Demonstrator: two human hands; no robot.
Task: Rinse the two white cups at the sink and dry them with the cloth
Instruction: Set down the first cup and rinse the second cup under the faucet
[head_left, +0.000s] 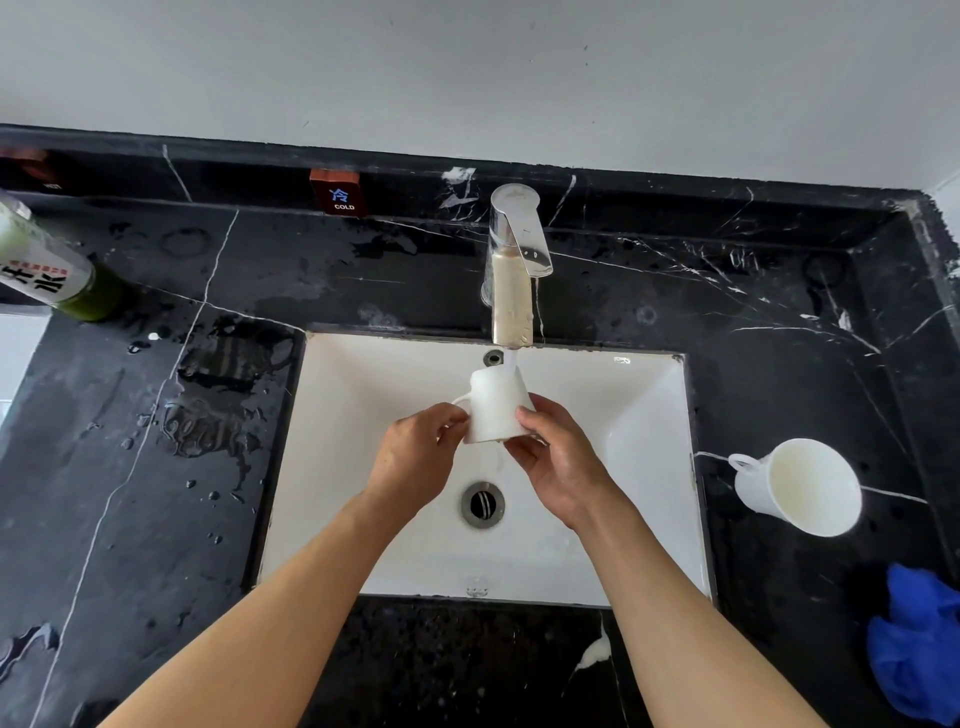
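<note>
I have both bare forearms reaching forward over the front rim of the white rectangular ceramic sink (363, 545), converging toward its middle. My left hand (415, 457) comes in from the lower left with its back turned up, its fingers curled round the handle side of a small white ceramic cup (496, 410); the exact finger placement on the handle is hidden behind the knuckles. My right hand (558, 462) meets it from the other side, thumb laid along the cup's right wall and the other fingers bent under its lower edge, so that both hands grip the same cup. This cup is held bottom-up and tilted away from me, above the basin and directly under the spout of the chrome tap (514, 265), from which a thin stream of water falls onto its base. Below the hands sits the round metal drain (483, 504).

The second white cup (802, 486) lies tipped on its side on the black white-veined marble counter (779, 322), just right of the sink, its open mouth facing me and its handle toward the basin. Nearer me at the right edge lies a crumpled blue cloth (919, 644), apart from that cup. Puddles and droplets of water (208, 426) cover the counter left of the sink.
</note>
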